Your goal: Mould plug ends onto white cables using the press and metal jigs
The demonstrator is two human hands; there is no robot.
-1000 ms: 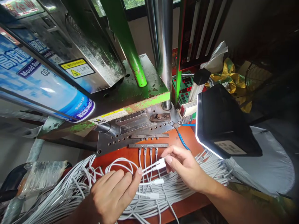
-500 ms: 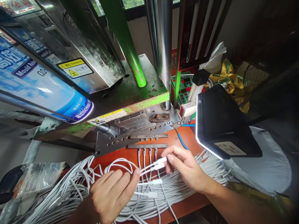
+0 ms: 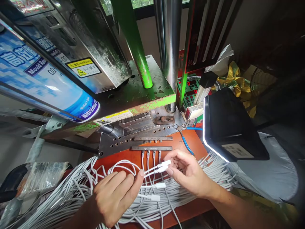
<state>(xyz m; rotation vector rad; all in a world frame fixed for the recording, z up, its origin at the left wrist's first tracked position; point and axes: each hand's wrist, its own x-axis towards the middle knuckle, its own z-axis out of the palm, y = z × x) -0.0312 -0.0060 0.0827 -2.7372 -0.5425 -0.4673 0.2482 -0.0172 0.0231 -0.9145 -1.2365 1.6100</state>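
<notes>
My left hand (image 3: 116,195) is closed around several white cables. Their ends stick out to the right past its thumb. Two of them carry white moulded cable plugs (image 3: 164,163), one just above the other; two further plug ends (image 3: 152,197) lie lower, over the pile. My right hand (image 3: 189,175) is at the tips of the upper plugs, index finger and thumb apart, the other fingers curled. Its thumb is beside the second plug; whether it touches is unclear. Behind the hands, a metal strip fixture (image 3: 152,148) holds several cable connectors in a row, with a second strip (image 3: 152,139) behind it.
A heap of white cables (image 3: 78,187) covers the orange bench (image 3: 190,140). Blue-handled pliers (image 3: 187,144) lie by the steel mould plate (image 3: 111,143). A green press (image 3: 152,101) rises behind, with a spray can (image 3: 59,86) at left and a black lamp (image 3: 233,127) at right.
My right thumb has dropped from the upper plug to beside the second one, widening the gap to the index finger. My left hand keeps its grip. The view has shifted slightly.
</notes>
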